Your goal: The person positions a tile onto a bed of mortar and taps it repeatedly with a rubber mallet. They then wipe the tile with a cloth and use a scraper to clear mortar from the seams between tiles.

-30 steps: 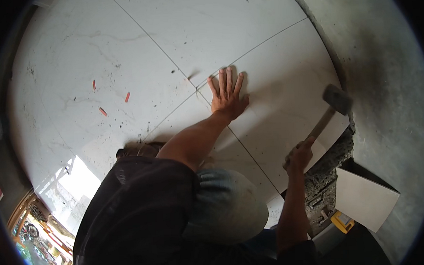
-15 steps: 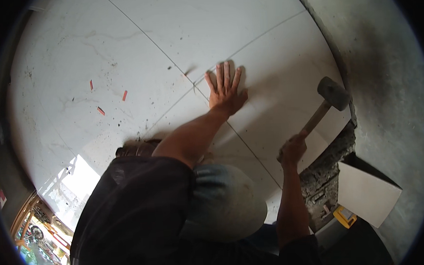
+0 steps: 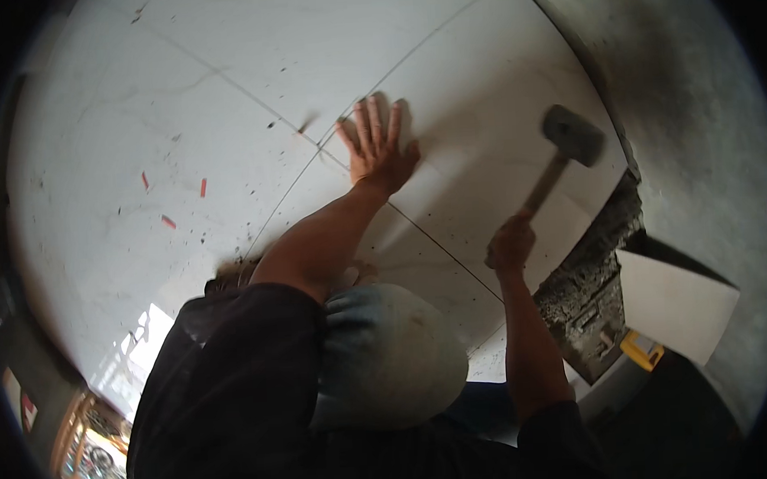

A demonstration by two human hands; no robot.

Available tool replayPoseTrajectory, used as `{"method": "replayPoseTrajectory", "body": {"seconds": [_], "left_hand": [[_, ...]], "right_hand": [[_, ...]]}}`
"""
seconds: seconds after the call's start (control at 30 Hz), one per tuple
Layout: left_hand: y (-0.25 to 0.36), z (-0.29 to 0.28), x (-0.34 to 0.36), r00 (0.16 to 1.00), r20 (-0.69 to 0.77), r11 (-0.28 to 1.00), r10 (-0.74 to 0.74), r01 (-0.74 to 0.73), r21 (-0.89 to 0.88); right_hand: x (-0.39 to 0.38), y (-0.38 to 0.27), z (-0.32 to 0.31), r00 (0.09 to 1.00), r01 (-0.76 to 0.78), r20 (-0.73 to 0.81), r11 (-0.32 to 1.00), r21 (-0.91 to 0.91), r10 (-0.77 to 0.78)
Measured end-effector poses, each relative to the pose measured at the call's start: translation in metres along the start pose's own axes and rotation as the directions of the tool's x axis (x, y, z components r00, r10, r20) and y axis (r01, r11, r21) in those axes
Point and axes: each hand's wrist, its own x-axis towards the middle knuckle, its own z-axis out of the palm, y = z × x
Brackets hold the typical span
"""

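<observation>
Large pale floor tiles (image 3: pixel 471 87) spread out under me, with thin dark joints between them. My left hand (image 3: pixel 377 149) lies flat with fingers spread, just right of the corner where several tiles meet. In my right hand (image 3: pixel 512 243) is the wooden handle of a rubber mallet (image 3: pixel 574 136). Its dark grey head, slightly blurred, is over the right-hand tile, near that tile's outer edge. Whether the head touches the tile I cannot tell. Beside my left hand, a small thin piece (image 3: pixel 306 122) stands near the joint crossing.
Several small red pieces (image 3: pixel 204 187) lie on the left tiles among dark crumbs. Rough mortar (image 3: pixel 593 272) shows along the right tile edge. Beyond it are a loose tile piece (image 3: pixel 677 302), a yellow tool (image 3: pixel 642 350) and grey concrete (image 3: pixel 682 137). My knee (image 3: pixel 398 351) is between my arms.
The whole view has shifted, so the tile corner and my left hand appear further left. My right hand still grips the mallet, which appears higher and further left. My left hand stays flat.
</observation>
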Motion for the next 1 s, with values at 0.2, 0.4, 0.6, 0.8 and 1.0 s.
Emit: {"method": "replayPoseTrajectory", "body": {"seconds": [0.2, 0.4, 0.6, 0.8, 1.0], "left_hand": [[-0.001, -0.008, -0.007, 0.926, 0.246, 0.907, 0.285, -0.344, 0.245], [0.016, -0.006, -0.011, 0.715, 0.402, 0.703, 0.571, -0.679, 0.209], [0.011, 0.001, -0.013, 0.397, 0.455, 0.411, 0.797, -0.909, 0.071], [0.019, 0.001, -0.014, 0.32, 0.504, 0.344, 0.802, -0.938, 0.049], [0.018, 0.003, -0.016, 0.34, 0.465, 0.365, 0.817, -0.93, 0.039]], "right_hand": [[0.017, 0.01, -0.015, 0.98, 0.178, -0.05, 0.962, -0.205, -0.192], [0.03, 0.019, -0.043, 0.998, 0.032, -0.054, 0.976, -0.216, -0.045], [0.039, 0.001, -0.07, 0.995, -0.042, 0.065, 0.904, -0.425, 0.076], [0.04, 0.037, -0.086, 0.992, 0.129, 0.055, 0.899, -0.419, -0.116], [0.027, 0.04, -0.102, 0.976, 0.066, 0.214, 0.918, -0.391, 0.021]]}}
